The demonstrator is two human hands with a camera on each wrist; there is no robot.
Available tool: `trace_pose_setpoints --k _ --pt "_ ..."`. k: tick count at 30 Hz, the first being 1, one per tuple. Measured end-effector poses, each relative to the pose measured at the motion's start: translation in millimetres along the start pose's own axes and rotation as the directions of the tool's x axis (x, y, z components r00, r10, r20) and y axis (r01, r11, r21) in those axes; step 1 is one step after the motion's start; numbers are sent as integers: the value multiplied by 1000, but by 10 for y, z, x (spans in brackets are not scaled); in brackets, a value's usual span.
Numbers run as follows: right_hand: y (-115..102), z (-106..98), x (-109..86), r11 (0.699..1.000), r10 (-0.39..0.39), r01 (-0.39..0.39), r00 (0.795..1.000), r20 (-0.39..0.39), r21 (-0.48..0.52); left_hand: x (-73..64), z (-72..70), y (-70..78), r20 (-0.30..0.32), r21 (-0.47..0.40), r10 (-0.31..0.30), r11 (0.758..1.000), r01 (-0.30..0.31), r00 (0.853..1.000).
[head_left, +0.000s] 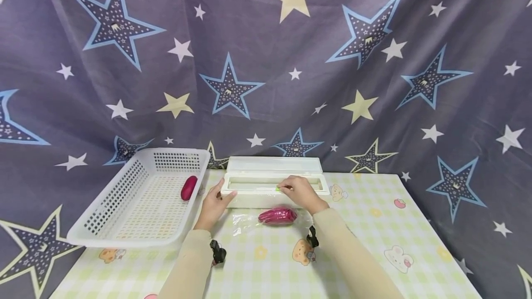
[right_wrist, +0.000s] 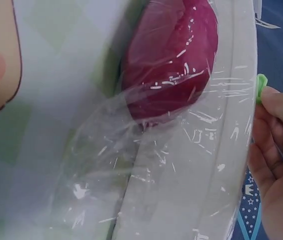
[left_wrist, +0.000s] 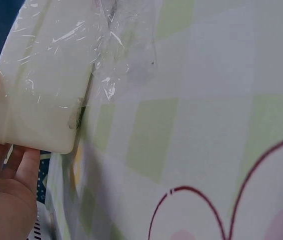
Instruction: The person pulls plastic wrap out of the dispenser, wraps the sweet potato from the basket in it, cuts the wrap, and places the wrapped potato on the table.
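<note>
A long white cling film dispenser box (head_left: pixel 249 200) lies at the back of the table with its lid (head_left: pixel 274 164) raised. My left hand (head_left: pixel 214 204) grips the box's left end, thumb on the front and fingers around the end in the left wrist view. My right hand (head_left: pixel 301 191) pinches a small bright green slider (right_wrist: pixel 261 87) at the box's front top edge. Clear cling film (right_wrist: pixel 101 145) hangs down the box's front onto the table. On the film, against the box, lies a magenta, oblong, sweet-potato-like piece (head_left: pixel 277 216), partly covered by film.
At the left stands a white slotted plastic basket (head_left: pixel 124 243), its right side close to my left hand. Inside is a dark red oblong piece (head_left: pixel 189 188). A checked cloth (head_left: pixel 374 253) with cartoon prints covers the table, and a starry curtain (head_left: pixel 266 82) hangs right behind.
</note>
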State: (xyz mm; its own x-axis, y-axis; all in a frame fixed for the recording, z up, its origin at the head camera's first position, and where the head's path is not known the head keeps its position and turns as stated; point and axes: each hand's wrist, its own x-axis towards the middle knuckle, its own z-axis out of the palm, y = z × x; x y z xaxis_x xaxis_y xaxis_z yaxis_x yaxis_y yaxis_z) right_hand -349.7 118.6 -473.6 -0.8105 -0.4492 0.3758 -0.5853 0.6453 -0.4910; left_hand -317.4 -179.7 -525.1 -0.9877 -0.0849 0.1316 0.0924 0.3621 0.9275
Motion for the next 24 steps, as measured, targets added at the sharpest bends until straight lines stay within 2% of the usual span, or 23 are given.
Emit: trace_pose_setpoints --k 3,13,24 --pt "-41 35 33 1000 6 -6 1000 12 3 8 -10 -16 -4 2 -2 1000 2 1000" --pt "-263 218 164 998 -53 53 999 10 -34 23 6 -50 -6 -10 2 1000 -2 1000" --pt "-329 269 192 999 -21 22 1000 18 -48 22 7 -38 -7 29 -1 1000 2 1000"
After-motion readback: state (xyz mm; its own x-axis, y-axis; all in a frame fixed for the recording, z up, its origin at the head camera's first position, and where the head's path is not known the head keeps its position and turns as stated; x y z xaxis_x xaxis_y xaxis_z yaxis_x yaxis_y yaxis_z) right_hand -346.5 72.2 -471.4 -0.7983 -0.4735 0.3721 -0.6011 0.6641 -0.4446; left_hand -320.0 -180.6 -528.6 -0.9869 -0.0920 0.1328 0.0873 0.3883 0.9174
